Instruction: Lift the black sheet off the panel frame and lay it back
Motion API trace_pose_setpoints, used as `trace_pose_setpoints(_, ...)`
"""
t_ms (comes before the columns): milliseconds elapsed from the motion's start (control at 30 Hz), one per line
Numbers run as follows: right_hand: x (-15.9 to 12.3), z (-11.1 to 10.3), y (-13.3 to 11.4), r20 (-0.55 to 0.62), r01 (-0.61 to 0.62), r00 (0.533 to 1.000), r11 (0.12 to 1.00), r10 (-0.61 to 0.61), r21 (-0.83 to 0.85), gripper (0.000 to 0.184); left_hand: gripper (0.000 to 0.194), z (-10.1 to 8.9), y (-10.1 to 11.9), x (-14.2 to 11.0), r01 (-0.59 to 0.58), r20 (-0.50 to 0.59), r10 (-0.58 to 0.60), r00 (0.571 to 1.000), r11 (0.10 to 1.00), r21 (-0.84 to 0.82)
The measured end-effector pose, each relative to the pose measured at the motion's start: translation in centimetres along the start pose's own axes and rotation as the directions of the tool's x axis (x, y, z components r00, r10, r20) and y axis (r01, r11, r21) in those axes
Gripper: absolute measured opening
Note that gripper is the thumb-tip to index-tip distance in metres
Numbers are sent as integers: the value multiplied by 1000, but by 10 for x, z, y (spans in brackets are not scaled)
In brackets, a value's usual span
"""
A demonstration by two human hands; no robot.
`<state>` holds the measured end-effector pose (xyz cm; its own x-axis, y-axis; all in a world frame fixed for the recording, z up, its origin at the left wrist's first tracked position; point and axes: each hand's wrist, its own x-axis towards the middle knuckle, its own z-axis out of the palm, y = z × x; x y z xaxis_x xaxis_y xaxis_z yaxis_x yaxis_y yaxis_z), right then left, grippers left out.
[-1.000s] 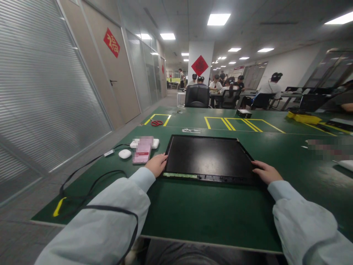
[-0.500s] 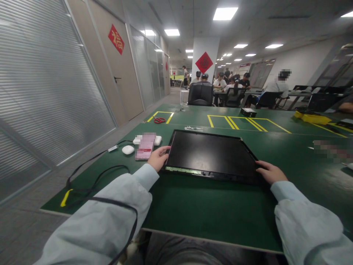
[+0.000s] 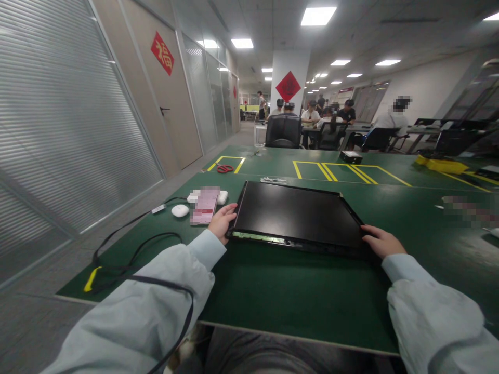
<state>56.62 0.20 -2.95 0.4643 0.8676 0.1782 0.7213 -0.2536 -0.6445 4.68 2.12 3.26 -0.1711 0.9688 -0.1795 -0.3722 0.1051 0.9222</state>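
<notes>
A black flat display panel (image 3: 298,213) with a dark screen lies face up in front of me, over the green table (image 3: 296,301). Along its near edge runs a green strip (image 3: 259,237), like a bare circuit board. My left hand (image 3: 222,222) grips the panel's left side, thumb on the rim and the other fingers partly hidden. My right hand (image 3: 384,241) holds the right side near the front corner, its lower fingers out of sight. Whether the panel rests fully on the table I cannot tell.
Left of the panel are a phone (image 3: 205,205), a white rounded object (image 3: 180,211) and a black cable (image 3: 136,254) crossing my left sleeve. Red scissors (image 3: 225,169) lie farther back. A small black box (image 3: 351,157) stands at the far side. People sit at tables beyond.
The panel's left side has risen and tilted slightly, with my left hand still on it. My right hand has hardly moved.
</notes>
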Motion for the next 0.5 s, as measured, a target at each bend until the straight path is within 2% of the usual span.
trace_pose_setpoints(333,2,-1,2,12,17,1000,1000,-17,-1,42,59,-1,0,-2,71,59,-68,996,996,-44)
trace_pose_setpoints(433,1,-1,1,25,16,1000,1000,-16,0,43,55,-1,-2,-1,73,71,-70,995,997,-39)
trace_pose_setpoints(500,1,-1,0,25,26,999,1000,-26,-4,43,45,0,-3,-1,54,80,-53,995,998,-16)
